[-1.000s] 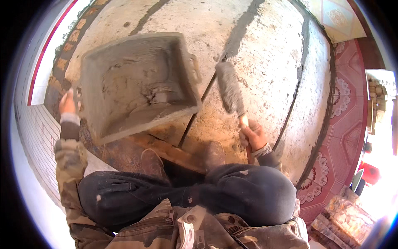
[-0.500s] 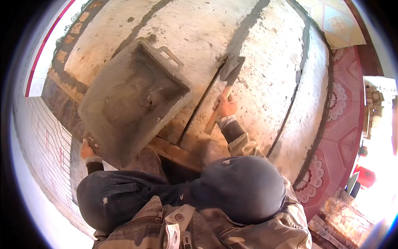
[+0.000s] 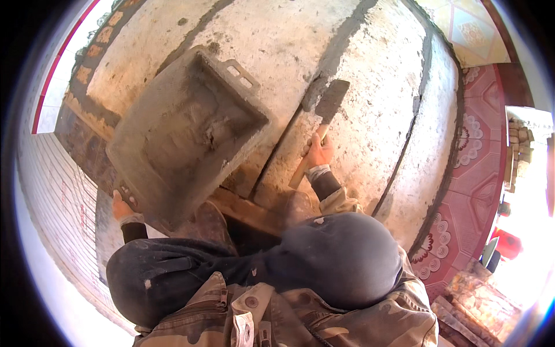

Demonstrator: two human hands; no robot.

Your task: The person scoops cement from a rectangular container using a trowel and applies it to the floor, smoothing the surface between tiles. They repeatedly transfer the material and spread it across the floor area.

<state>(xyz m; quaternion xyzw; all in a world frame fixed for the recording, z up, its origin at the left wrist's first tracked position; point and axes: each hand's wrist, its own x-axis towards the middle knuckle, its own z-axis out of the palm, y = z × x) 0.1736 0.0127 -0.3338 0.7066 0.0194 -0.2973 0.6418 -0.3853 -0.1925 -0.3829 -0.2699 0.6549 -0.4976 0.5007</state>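
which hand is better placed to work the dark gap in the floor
Right, I'd judge: the right hand holds the trowel, its blade near the far end of the dark gap. The left hand is farther off, holding the tub by its near end.

Right grip (image 3: pixel 320 151) sat ahead of the right knee (image 3: pixel 361 260), fingers curled closed; right forearm (image 3: pixel 334 194) angled forward and left from that knee. Left grip (image 3: pixel 121 207) well left of the right knee, fingers bent, partly hidden; left wrist (image 3: pixel 132 219) showed, left forearm (image 3: pixel 134 231) mostly out of sight.
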